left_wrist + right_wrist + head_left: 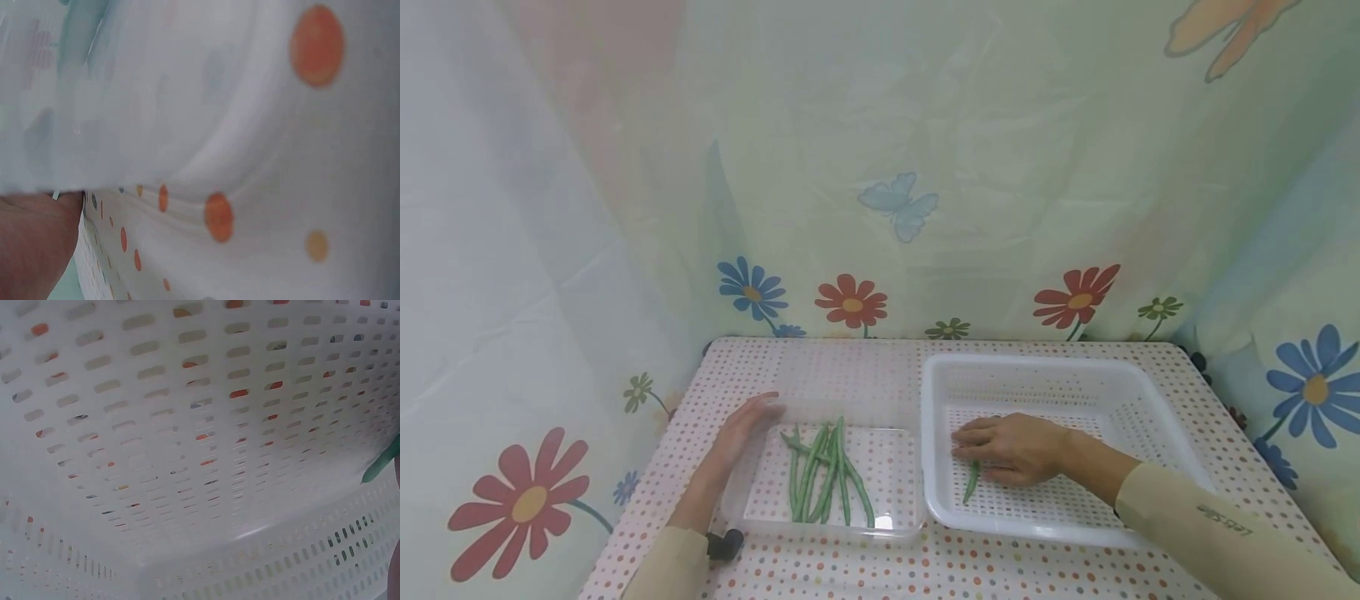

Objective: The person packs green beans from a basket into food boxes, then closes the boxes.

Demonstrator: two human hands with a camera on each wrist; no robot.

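Note:
Over the floor of a white perforated basket (957,523), my right hand (1018,450) points left with its palm down. A green bean (972,483) is pinched at its fingers, one end sticking out toward me and the rest covered by the hand. The right wrist view catches the tip of this green bean (379,467) beside the fingers at the right edge. My left hand (741,429) rests along the left wall of a clear plastic container (895,492), fingers extended. Several green beans (827,475) lie loosely crossed inside it. The container's wall (144,94) fills much of the left wrist view.
A dotted cloth (940,567) covers the table. The container and the basket stand side by side, their rims close together. Behind and at both sides hangs a flowered curtain (985,208). A dark clamp (725,545) shows beside the left wrist.

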